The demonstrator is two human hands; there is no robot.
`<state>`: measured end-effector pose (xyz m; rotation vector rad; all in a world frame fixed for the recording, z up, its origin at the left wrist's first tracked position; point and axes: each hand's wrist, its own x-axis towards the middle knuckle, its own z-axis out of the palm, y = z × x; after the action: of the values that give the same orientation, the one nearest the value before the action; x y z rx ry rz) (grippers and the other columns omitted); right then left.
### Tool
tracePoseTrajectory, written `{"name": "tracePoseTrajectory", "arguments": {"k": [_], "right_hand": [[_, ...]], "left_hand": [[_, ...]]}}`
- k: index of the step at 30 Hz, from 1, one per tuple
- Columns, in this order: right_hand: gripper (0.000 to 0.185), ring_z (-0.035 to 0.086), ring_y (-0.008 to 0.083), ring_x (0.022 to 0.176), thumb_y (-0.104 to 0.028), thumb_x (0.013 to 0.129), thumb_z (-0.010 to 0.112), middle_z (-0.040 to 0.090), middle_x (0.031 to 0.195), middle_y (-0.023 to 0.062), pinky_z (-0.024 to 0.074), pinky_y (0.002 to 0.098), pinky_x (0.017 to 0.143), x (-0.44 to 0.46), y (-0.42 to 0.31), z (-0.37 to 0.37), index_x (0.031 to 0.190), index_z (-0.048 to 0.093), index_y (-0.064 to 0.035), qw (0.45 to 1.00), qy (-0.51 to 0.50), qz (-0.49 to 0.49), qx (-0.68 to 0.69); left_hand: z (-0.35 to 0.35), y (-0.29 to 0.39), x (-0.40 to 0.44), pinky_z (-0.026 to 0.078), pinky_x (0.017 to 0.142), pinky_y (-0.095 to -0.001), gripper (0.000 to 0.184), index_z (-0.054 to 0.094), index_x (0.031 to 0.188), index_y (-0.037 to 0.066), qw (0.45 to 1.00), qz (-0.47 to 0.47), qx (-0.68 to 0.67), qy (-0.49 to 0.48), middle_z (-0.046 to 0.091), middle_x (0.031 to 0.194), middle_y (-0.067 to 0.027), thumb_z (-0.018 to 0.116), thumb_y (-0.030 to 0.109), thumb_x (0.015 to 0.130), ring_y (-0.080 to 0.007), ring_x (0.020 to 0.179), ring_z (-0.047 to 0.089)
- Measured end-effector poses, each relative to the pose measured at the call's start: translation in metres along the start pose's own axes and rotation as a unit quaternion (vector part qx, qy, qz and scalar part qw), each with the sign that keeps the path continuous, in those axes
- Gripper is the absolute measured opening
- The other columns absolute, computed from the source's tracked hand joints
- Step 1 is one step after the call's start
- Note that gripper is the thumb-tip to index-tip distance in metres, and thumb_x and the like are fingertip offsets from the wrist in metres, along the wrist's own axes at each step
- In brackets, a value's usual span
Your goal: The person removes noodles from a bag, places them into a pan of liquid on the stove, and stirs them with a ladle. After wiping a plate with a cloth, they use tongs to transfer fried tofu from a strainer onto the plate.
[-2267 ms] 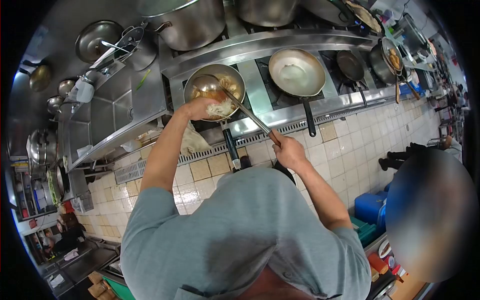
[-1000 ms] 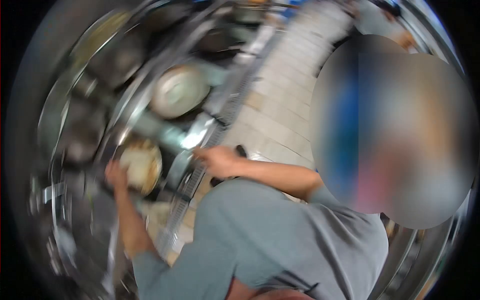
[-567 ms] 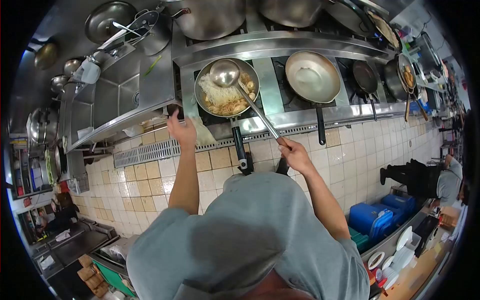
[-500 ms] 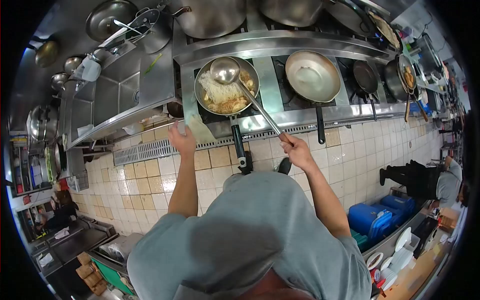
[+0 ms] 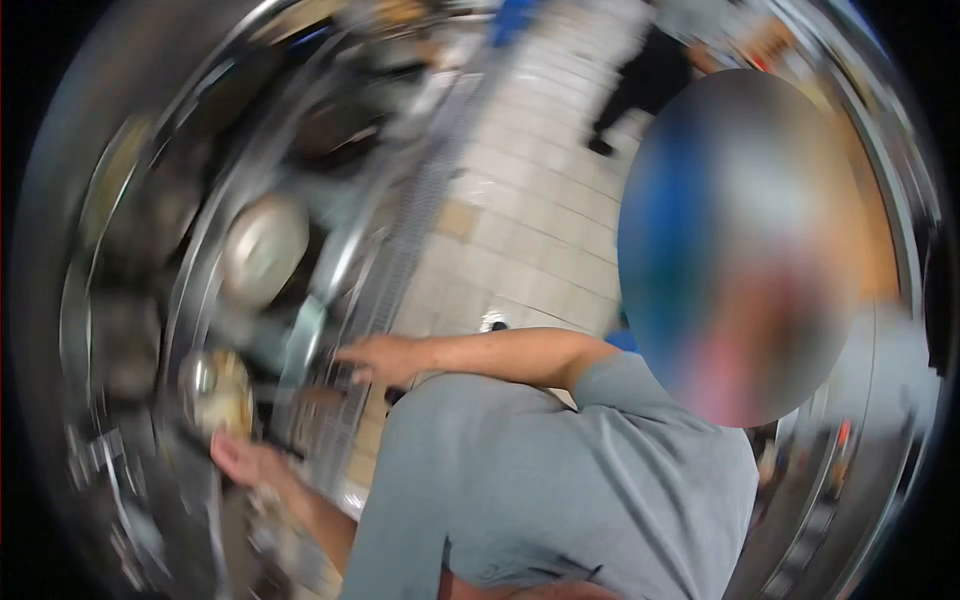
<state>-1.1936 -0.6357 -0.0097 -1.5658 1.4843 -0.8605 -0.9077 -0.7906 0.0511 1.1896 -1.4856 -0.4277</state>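
Note:
Motion blurs much of the view. A pan [image 5: 236, 402] with pale noodles sits on the stove at the left, and a shiny ladle bowl [image 5: 202, 372] rests in it. Just below the pan's near edge is my left hand [image 5: 248, 461], its fingers loosely extended and nothing visible in them. My right hand [image 5: 382, 356] reaches over the stove's front edge with fingers stretched out and thumb apart, holding nothing that shows. The ladle's handle is too smeared to trace.
A second, pale-bottomed pan [image 5: 266, 250] stands farther along the stove. The tiled floor [image 5: 520, 225] runs beside the stove's front edge. A person in dark trousers [image 5: 650, 75] stands at the top. A blurred patch hides part of the right side.
The view has swung round, so the stove now lies at the left. My right hand has let go of the ladle's handle and its fingers have spread. My left hand is nearer the noodle pan.

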Motion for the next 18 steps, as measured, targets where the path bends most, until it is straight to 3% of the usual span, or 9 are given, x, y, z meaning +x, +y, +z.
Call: {"name": "tracePoseTrajectory", "arguments": {"k": [4,6,7,9,11,12,15,16,18], "right_hand": [[0.054,0.067,0.0296,0.109,-0.043,0.103,0.055,0.067,0.128,0.0161,0.052,0.0412,0.097,-0.164,0.083,-0.084,0.147,0.052,-0.0102,0.984,0.049,0.106,0.133],[0.057,0.057,0.0301,0.13,-0.047,0.103,0.051,0.062,0.14,0.0162,0.0449,0.0403,0.108,-0.262,0.13,-0.101,0.145,0.055,-0.0083,0.951,0.085,0.243,0.174],[0.056,0.058,0.03,0.129,-0.049,0.103,0.049,0.062,0.14,0.0148,0.0444,0.0403,0.109,-0.313,0.145,-0.099,0.143,0.057,-0.0106,0.937,0.119,0.29,0.15],[0.055,0.058,0.0305,0.129,-0.051,0.103,0.047,0.063,0.14,0.0122,0.0437,0.0407,0.11,-0.395,0.179,-0.078,0.142,0.059,-0.0141,0.908,0.137,0.36,0.167],[0.058,0.06,0.0291,0.126,-0.052,0.102,0.048,0.063,0.139,0.0119,0.0457,0.0401,0.107,-0.449,0.194,-0.061,0.144,0.057,-0.0127,0.877,0.157,0.409,0.197],[0.06,0.062,0.0271,0.122,-0.052,0.102,0.05,0.064,0.138,0.0127,0.0481,0.0391,0.103,-0.468,0.195,-0.052,0.146,0.054,-0.0101,0.857,0.193,0.439,0.192],[0.053,0.062,0.0287,0.123,-0.048,0.095,0.058,0.066,0.134,0.0159,0.0464,0.0404,0.103,-0.492,0.218,-0.022,0.131,0.067,-0.0107,0.783,0.354,0.466,0.211],[0.053,0.062,0.0287,0.123,-0.048,0.095,0.058,0.066,0.134,0.0159,0.0464,0.0404,0.103,-0.497,0.221,-0.015,0.131,0.067,-0.0107,0.772,0.367,0.469,0.22],[0.049,0.065,0.0293,0.118,-0.044,0.092,0.062,0.069,0.129,0.018,0.0484,0.0405,0.1,-0.508,0.23,-0.007,0.126,0.07,-0.0091,0.723,0.422,0.427,0.342]], "left_hand": [[0.132,0.122,-0.043,0.053,0.085,-0.0339,0.027,0.071,0.105,-0.005,0.979,0.04,-0.097,-0.178,0.069,0.104,-0.0106,0.053,0.016,0.106,-0.0203,0.09,0.063],[0.2,0.181,-0.084,0.052,0.082,-0.0297,0.026,0.072,0.105,-0.004,0.922,0.055,-0.132,-0.359,0.069,0.106,-0.0079,0.054,0.015,0.105,-0.0155,0.09,0.063],[0.249,0.192,-0.113,0.052,0.082,-0.0296,0.025,0.072,0.105,-0.003,0.868,0.071,-0.195,-0.451,0.069,0.104,-0.0069,0.055,0.015,0.104,-0.0155,0.09,0.064],[0.325,0.22,-0.182,0.052,0.086,-0.0305,0.025,0.071,0.109,-0.004,0.75,0.046,-0.148,-0.643,0.071,0.105,-0.0081,0.062,0.019,0.101,-0.0153,0.094,0.065],[0.387,0.224,-0.257,0.053,0.086,-0.0315,0.031,0.068,0.117,-0.001,0.642,0.104,-0.073,-0.756,0.072,0.104,-0.0082,0.066,0.023,0.099,-0.0165,0.094,0.066],[0.415,0.225,-0.292,0.053,0.086,-0.0314,0.032,0.067,0.119,-0.001,0.553,0.125,-0.026,-0.823,0.072,0.103,-0.0088,0.068,0.023,0.098,-0.0163,0.095,0.066],[0.426,0.286,-0.393,0.055,0.083,-0.0323,0.032,0.069,0.116,-0.002,0.421,0.171,-0.092,-0.886,0.073,0.105,-0.0109,0.071,0.022,0.095,-0.0177,0.095,0.068],[0.44,0.3,-0.421,0.055,0.083,-0.0323,0.032,0.069,0.116,-0.002,0.405,0.179,-0.09,-0.892,0.073,0.105,-0.0109,0.071,0.022,0.095,-0.0177,0.095,0.068],[0.469,0.336,-0.478,0.055,0.085,-0.0339,0.027,0.071,0.113,0.0,0.249,0.117,0.023,-0.961,0.074,0.11,-0.0139,0.071,0.02,0.094,-0.0214,0.099,0.069]]}}
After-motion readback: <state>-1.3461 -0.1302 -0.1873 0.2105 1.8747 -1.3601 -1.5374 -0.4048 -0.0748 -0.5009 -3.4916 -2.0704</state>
